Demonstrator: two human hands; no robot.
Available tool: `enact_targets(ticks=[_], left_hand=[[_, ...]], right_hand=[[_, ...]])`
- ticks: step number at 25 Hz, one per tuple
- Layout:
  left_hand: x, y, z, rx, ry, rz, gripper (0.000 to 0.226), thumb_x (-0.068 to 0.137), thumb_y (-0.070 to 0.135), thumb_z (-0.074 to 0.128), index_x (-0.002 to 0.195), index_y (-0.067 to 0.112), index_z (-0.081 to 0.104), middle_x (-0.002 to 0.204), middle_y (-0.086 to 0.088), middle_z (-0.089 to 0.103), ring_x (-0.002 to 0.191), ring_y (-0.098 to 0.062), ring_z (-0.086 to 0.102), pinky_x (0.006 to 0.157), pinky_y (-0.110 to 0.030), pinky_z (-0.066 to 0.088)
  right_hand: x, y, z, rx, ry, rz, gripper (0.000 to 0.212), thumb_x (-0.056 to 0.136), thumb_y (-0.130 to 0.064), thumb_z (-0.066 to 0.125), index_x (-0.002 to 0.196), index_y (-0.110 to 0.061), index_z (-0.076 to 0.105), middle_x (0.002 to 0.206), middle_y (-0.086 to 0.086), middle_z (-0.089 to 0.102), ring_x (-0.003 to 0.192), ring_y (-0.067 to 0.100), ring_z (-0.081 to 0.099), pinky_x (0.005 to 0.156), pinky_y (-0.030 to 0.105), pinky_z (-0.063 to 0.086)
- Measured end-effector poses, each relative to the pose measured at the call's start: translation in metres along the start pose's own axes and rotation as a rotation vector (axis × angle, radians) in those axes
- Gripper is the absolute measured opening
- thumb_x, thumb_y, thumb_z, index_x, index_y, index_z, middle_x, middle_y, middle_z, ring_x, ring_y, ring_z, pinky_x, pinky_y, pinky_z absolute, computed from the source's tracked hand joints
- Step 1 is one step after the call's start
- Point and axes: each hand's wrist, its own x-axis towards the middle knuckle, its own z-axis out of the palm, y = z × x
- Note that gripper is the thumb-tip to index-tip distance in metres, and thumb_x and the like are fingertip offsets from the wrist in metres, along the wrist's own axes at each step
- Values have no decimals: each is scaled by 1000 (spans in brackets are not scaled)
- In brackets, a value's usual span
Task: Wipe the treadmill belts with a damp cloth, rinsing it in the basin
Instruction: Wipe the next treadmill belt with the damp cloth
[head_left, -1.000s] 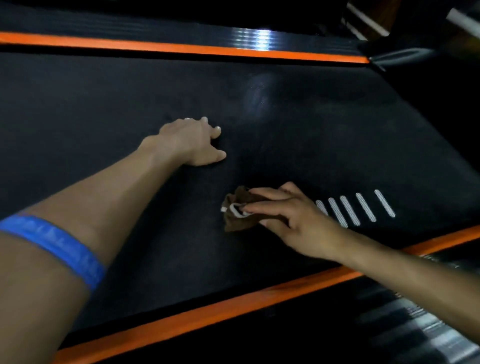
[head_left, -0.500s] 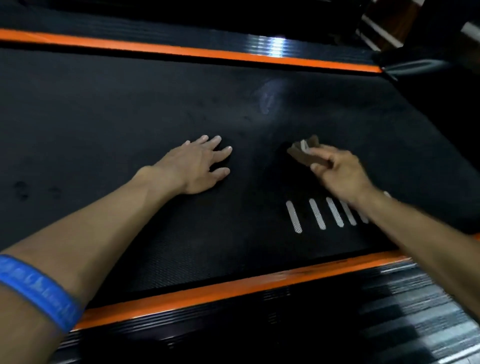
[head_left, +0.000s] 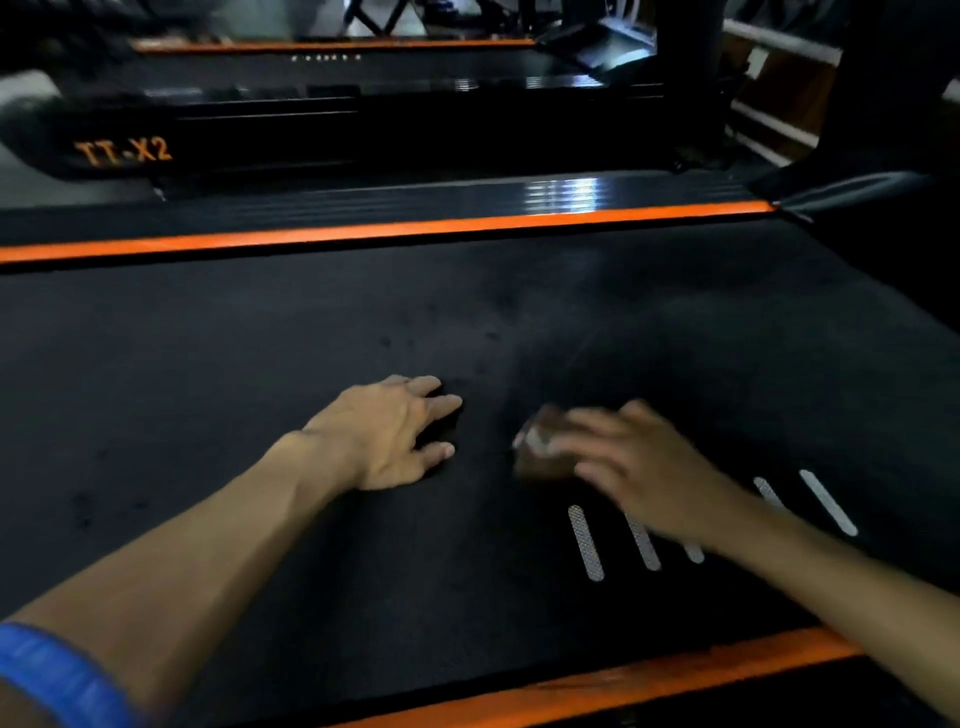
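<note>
A: Head cam: I see R hand (head_left: 639, 467) blurred, fingers over brown cloth (head_left: 543, 457) on belt (head_left: 260, 364), cloth at fingertips. Grip can't tell.
B: Axis?
A: Wadded, unclear. L hand (head_left: 384, 436) flat, fingers straight.

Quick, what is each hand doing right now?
Left hand: open, pressed flat on the black treadmill belt.
Right hand: holding the small brown cloth against the belt; blurred.

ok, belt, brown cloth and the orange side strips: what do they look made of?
Belt: black, matte, finely textured, probably rubber or PVC; little glare. Brown cloth: soft fabric, bunched under the right hand; blurred, so the weave is unclear. Orange strips: smooth, slightly glossy, likely painted metal or plastic; cannot tell which.
</note>
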Motion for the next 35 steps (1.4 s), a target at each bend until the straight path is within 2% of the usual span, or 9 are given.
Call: enact_targets(ticks=[4, 9, 12, 16, 19, 25, 31, 33, 35], left_hand=[[17, 1, -4, -45, 79, -24, 62, 95, 59, 36, 151, 33, 27, 144, 7, 38, 127, -21, 42, 98, -41, 45], [29, 7, -1, 13, 98, -82, 59, 93, 60, 38, 148, 36, 33, 133, 5, 39, 119, -22, 43, 91, -41, 47], [29, 3, -6, 2, 80, -75, 60, 93, 60, 40, 148, 38, 32, 135, 7, 37, 121, -20, 41, 91, -40, 46], [25, 2, -8, -11, 30, -53, 59, 94, 58, 42, 149, 39, 30, 150, 3, 23, 129, -22, 37, 96, -42, 46], [23, -3, -8, -32, 34, -63, 56, 95, 55, 45, 147, 38, 32, 147, 3, 30, 128, -20, 38, 96, -41, 45], [36, -2, -13, -126, 70, -220, 69, 87, 61, 56, 146, 35, 33, 138, -1, 41, 126, -25, 41, 94, -41, 42], [40, -10, -12, -192, -9, -329, 73, 85, 65, 56, 148, 34, 35, 136, -2, 40, 129, -30, 38, 101, -43, 40], [41, -23, -10, -209, 33, -258, 57, 93, 51, 54, 146, 34, 41, 122, 2, 42, 124, -27, 44, 104, -39, 38], [45, -38, -8, -240, 87, -224, 49, 94, 39, 57, 141, 35, 45, 111, 7, 41, 118, -24, 47, 103, -37, 40]], right_hand=[[8, 29, 6, -51, 169, 339, 37, 93, -22, 51, 127, -32, 61, 131, -3, 57, 94, 32, 58, 86, 43, 45], [-23, -93, 2, 205, -136, -198, 39, 93, -28, 58, 129, -42, 52, 141, -13, 45, 103, 10, 39, 86, 32, 48], [0, -63, -8, 126, -247, -375, 40, 100, -29, 50, 137, -44, 46, 147, -13, 38, 105, 12, 40, 89, 30, 41], [49, 30, 8, -33, 68, 74, 39, 94, -28, 47, 131, -34, 57, 135, -3, 53, 93, 27, 53, 84, 35, 43], [61, 12, 21, -97, 153, 277, 38, 91, -18, 55, 127, -28, 61, 127, -1, 58, 91, 21, 46, 82, 40, 49], [18, -88, 19, 14, -191, -391, 43, 93, -27, 57, 133, -38, 46, 138, -5, 46, 94, 20, 46, 79, 35, 46], [79, 67, 8, -211, 131, 408, 43, 97, -19, 48, 139, -28, 50, 132, 4, 55, 92, 31, 46, 81, 43, 46], [81, 43, 16, -192, 173, 402, 38, 93, -14, 49, 129, -24, 59, 126, 7, 59, 88, 31, 48, 80, 43, 45], [68, -18, 24, -96, 105, 126, 41, 88, -15, 51, 125, -30, 58, 124, 2, 59, 85, 27, 50, 75, 41, 45]])
